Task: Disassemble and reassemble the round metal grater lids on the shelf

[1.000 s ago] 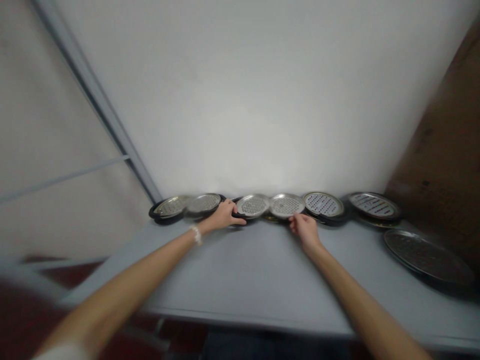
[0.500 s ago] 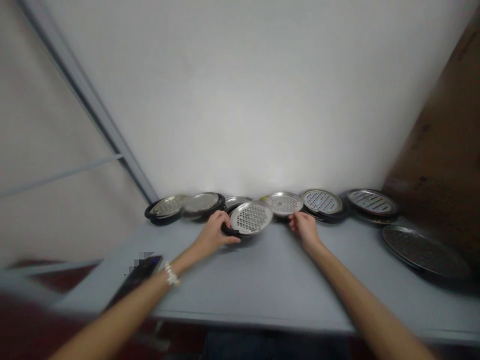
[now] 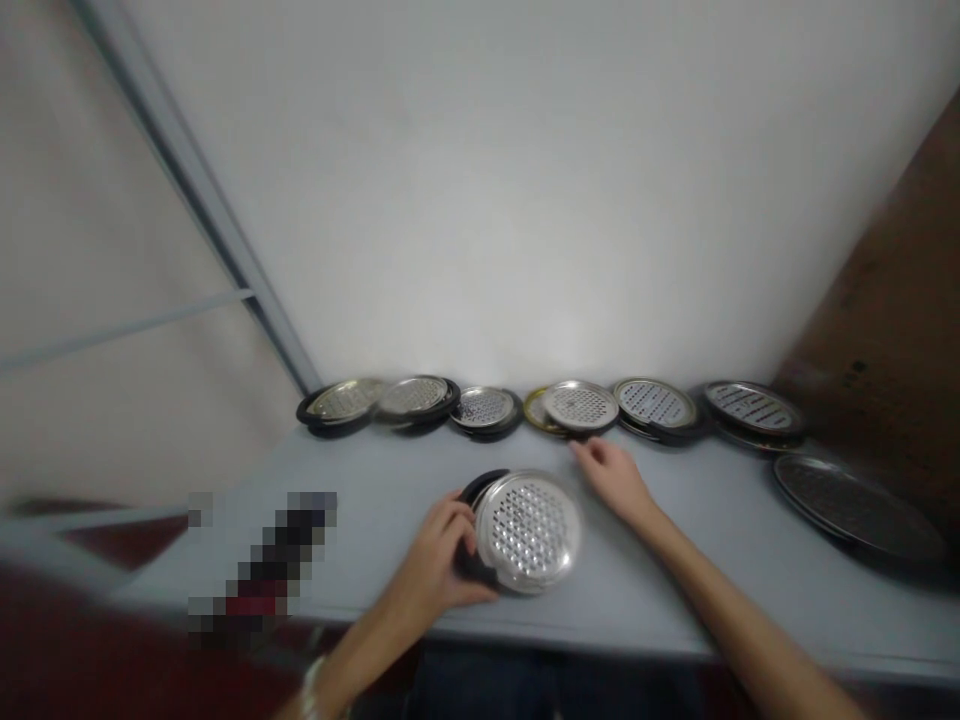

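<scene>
Grater (image 3: 532, 530), round and metal, is in my left hand (image 3: 444, 562), which clasps its black rim (image 3: 484, 488) at 9 o'clock (perforated face towards me), over the near part of the surface (image 3: 675, 610). At its 2 o'clock, my right hand (image 3: 613, 478) is curled narrow, just beside a stacked pair of graters (image 3: 581, 408); whether it grips them, I cannot tell. Other graters (image 3: 656, 405) line the wall (image 3: 525, 200) from 10 round to 2.

Pixelated item (image 3: 279, 555), unreadable
Box (image 3: 892, 350) cut off at right; left fingers (image 3: 452, 511) hide part of the grater (image 3: 529, 530).
</scene>
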`<state>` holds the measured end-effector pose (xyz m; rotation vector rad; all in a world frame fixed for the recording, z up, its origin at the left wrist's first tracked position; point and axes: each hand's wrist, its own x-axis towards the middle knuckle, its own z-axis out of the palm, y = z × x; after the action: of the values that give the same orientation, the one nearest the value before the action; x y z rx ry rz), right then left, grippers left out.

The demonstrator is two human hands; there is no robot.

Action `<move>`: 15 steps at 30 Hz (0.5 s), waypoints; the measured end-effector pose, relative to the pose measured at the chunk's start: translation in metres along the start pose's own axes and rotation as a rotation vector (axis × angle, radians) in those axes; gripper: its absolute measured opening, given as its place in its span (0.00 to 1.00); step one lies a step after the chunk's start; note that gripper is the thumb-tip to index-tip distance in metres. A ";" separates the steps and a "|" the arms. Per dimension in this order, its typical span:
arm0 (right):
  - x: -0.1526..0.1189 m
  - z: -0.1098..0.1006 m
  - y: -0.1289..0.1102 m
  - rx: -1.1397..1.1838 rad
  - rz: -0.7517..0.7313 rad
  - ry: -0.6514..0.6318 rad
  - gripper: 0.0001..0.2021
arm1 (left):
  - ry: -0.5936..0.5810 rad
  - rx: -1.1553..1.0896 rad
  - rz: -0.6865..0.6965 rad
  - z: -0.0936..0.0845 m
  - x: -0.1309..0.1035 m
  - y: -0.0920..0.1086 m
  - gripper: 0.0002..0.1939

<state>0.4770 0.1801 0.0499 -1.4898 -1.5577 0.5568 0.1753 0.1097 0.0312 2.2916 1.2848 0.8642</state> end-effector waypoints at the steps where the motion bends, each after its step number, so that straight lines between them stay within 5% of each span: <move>1: -0.012 0.000 -0.004 -0.029 0.003 -0.057 0.16 | -0.002 -0.006 -0.001 0.000 -0.002 0.000 0.28; 5: -0.062 0.000 -0.019 -0.010 0.035 -0.267 0.14 | -0.049 -0.048 -0.006 -0.007 -0.005 -0.002 0.27; 8: -0.084 0.002 -0.024 0.119 0.072 -0.298 0.15 | -0.078 -0.072 -0.004 -0.013 -0.004 -0.002 0.23; 15: -0.090 -0.026 -0.013 0.355 0.321 -0.123 0.22 | -0.007 0.076 0.008 -0.030 -0.011 -0.010 0.05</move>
<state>0.4811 0.0856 0.0474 -1.4535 -1.2326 1.0693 0.1448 0.1061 0.0442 2.3576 1.3271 0.8227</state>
